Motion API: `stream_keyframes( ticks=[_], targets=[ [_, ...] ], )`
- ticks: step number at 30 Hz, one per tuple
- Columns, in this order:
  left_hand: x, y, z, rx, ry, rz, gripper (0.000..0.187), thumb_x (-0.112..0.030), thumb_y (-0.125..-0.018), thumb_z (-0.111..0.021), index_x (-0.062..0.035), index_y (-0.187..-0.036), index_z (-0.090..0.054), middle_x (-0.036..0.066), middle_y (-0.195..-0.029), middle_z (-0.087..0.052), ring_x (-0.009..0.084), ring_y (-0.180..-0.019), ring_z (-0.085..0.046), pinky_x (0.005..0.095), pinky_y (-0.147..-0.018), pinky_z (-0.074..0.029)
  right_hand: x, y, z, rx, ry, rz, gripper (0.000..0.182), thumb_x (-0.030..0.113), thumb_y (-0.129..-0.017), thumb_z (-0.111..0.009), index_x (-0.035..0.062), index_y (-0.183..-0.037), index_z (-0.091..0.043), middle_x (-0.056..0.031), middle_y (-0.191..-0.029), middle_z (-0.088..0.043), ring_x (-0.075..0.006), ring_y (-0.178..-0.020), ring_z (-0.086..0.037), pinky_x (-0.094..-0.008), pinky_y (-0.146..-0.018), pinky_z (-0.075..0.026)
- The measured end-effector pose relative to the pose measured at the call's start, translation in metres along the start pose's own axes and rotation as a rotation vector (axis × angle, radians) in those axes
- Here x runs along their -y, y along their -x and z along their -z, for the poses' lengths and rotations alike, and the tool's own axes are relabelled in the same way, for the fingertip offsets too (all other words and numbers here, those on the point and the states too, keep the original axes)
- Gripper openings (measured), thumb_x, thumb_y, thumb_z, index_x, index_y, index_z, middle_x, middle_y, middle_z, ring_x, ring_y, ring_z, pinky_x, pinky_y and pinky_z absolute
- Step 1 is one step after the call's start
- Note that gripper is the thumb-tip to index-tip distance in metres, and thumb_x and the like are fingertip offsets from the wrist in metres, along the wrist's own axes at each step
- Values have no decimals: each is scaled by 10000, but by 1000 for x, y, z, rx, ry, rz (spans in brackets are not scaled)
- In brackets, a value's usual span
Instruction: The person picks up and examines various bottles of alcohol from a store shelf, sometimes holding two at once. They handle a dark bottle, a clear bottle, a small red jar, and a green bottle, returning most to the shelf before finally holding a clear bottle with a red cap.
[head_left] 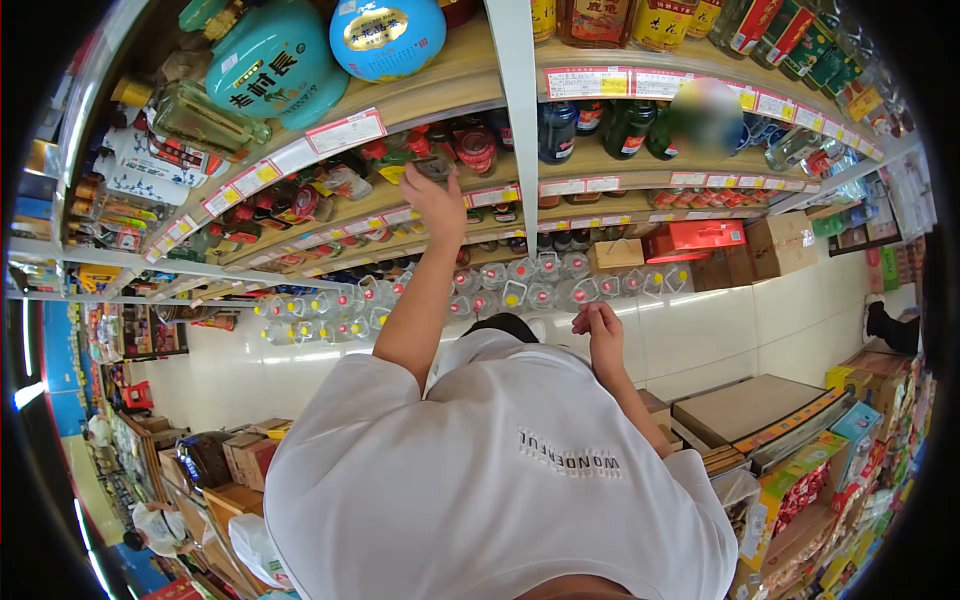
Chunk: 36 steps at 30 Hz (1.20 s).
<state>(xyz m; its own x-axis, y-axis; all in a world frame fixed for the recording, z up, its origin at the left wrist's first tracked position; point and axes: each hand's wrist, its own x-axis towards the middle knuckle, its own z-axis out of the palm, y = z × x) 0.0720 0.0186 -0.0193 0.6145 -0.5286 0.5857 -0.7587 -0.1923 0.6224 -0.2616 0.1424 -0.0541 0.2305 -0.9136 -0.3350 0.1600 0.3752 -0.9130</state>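
one left hand [436,208], fingers loosely spread, reaches to a clear bottle [434,163] just beyond its fingertips on the far shelf [492,197]; contact and long axis are unclear. the right hand [603,335], fingers drawn in, is farther off, its contents uncertain.

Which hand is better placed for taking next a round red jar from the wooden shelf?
Probably the left hand: it is raised, with its fingers beside a round red jar, while the right hand is lower and farther away.
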Motion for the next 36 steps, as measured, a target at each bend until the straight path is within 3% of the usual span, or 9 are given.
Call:
stream_keyframes(
  ticks=[20,23,27,33,36],
  targets=[
    [9,10,5,0,178,24,776,-61,-791,-763,64,-1397,-296,298,-1310,-376,461,-1221,-395,506,-1025,-356,-9,3,3,37,82,-61,258,203,-1051,-440,5,-999,-597,-71,-790,-632,-140,-706,-599,-277,-678,-484],
    [11,23,13,4,78,-42,735,-55,-800,-746,71,-1377,-309,289,-1292,-393,448,-1215,-393,501,-1024,-349,-9,6,7,51,97,-83,247,198,-1045,-453,6,-998,-601,-65,-787,-635,-134,-697,-603,-270,-665,-482],
    [-1,36,23,89,103,-25,717,-137,-795,-785,68,-1328,-351,233,-1253,-428,375,-1192,-418,454,-1001,-391,-11,1,2,31,93,-87,242,194,-1042,-459,5,-992,-602,-64,-791,-637,-134,-691,-607,-267,-665,-486],
    [-24,34,3,185,231,-33,787,-160,-766,-814,74,-1335,-324,268,-1293,-404,409,-1221,-396,488,-1059,-316,-11,-3,-6,12,66,-40,235,193,-1039,-471,6,-997,-607,-59,-790,-639,-126,-686,-605,-257,-648,-475],
    [-41,31,-10,181,300,-10,811,-191,-779,-812,98,-1354,-318,246,-1281,-419,376,-1217,-411,456,-1047,-329,-4,-3,-4,-13,73,-58,235,192,-1040,-470,3,-1001,-605,-59,-790,-638,-126,-687,-605,-259,-649,-476]
  ],
)
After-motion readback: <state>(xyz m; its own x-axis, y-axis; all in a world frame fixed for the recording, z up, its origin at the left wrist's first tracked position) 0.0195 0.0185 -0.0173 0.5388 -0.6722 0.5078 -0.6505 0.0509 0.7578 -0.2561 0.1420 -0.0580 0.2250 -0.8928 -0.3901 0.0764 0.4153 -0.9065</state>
